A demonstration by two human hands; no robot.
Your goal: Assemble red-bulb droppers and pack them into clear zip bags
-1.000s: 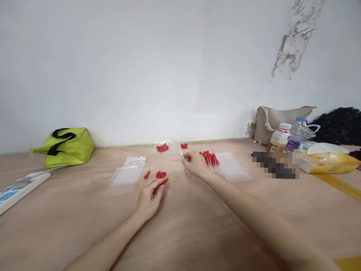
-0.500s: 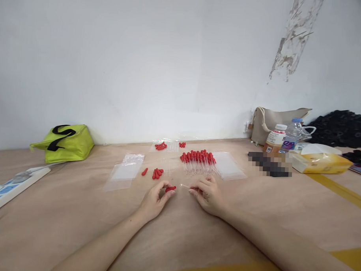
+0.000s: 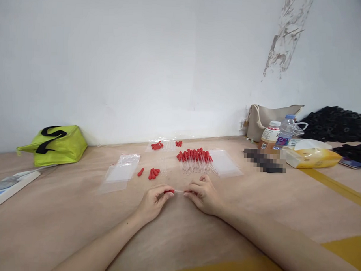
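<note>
Between thumb and fingers, my left hand [image 3: 155, 202] pinches a red rubber dropper bulb [image 3: 169, 191]. My right hand [image 3: 204, 195] grips a thin clear dropper tube [image 3: 179, 191], whose end meets the open end of the bulb. Just beyond my hands, several droppers with red bulbs [image 3: 195, 156] lie side by side in a row, tubes toward me. Loose red bulbs [image 3: 153, 174] sit in a small cluster past my left hand, with a single bulb [image 3: 140, 172] left of them. A few bare clear tubes [image 3: 164, 166] lie beside the cluster.
Clear plastic bags [image 3: 120, 171] lie on the left, another bag [image 3: 227, 164] on the right. Farther back, a bag [image 3: 168, 146] carries more bulbs. A yellow-green pouch [image 3: 61, 145] and a power strip [image 3: 14, 189] stand left; bottles [image 3: 269, 135] and a tissue pack [image 3: 314, 155] stand right.
My hands have come closer together, so the tube's end now meets the bulb where a gap was before. The view has shifted slightly to the right.
</note>
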